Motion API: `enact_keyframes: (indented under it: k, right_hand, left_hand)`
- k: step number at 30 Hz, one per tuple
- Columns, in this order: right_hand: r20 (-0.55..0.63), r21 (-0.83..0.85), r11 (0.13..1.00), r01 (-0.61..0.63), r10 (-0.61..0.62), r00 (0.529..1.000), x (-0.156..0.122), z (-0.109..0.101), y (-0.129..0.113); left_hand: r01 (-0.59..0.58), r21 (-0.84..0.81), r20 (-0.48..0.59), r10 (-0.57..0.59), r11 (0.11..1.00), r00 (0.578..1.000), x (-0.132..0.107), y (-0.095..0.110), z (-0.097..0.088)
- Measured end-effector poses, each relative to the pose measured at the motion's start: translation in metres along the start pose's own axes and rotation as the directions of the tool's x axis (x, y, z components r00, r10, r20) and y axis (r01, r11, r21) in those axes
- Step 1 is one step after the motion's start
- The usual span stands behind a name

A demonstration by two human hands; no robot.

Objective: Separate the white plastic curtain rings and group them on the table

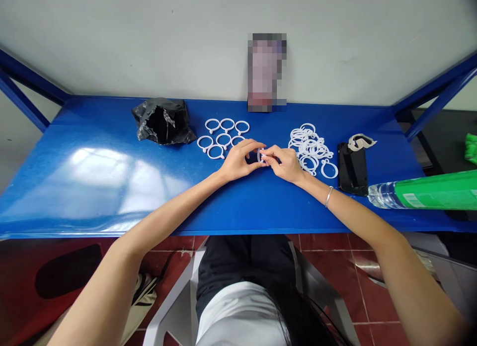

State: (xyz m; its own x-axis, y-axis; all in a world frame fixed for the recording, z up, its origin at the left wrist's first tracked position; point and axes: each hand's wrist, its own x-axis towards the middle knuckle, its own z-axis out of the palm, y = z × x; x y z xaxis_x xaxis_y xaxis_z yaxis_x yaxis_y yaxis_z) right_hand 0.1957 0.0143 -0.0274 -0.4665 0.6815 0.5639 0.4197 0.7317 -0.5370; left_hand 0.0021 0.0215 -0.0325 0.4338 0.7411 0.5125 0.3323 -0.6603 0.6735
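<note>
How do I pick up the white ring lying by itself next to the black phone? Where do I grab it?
Try pinching the white ring by its near edge, reaching from your side of the blue table. It looks flat, with an open middle, so one finger could go inside, thumb outside. The ring pile is on its left and the black phone on its right.

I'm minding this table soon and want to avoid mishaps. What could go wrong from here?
The white ring, held at the fingertips of the left hand and right hand, could slip. The left hand is right beside the spread-out rings and might nudge them out of place. In the pile the rings overlap, so picking up one may drag others along, perhaps towards the phone.
</note>
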Motion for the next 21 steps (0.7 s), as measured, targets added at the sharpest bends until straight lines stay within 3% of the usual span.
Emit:
enact_keyframes:
  k: [12,21]
  right_hand:
    - [-0.057,-0.101,0.994,-0.036,0.031,0.998,0.0026,0.0001,-0.0014]
    - [-0.056,-0.114,0.993,0.011,-0.018,0.998,0.0051,0.0,-0.0029]
  left_hand:
    - [0.046,-0.001,-0.019,-0.046,0.999,0.999,0.0016,0.0004,-0.0001]
    - [0.041,-0.014,-0.047,-0.041,0.999,0.998,0.0029,0.0032,-0.0027]
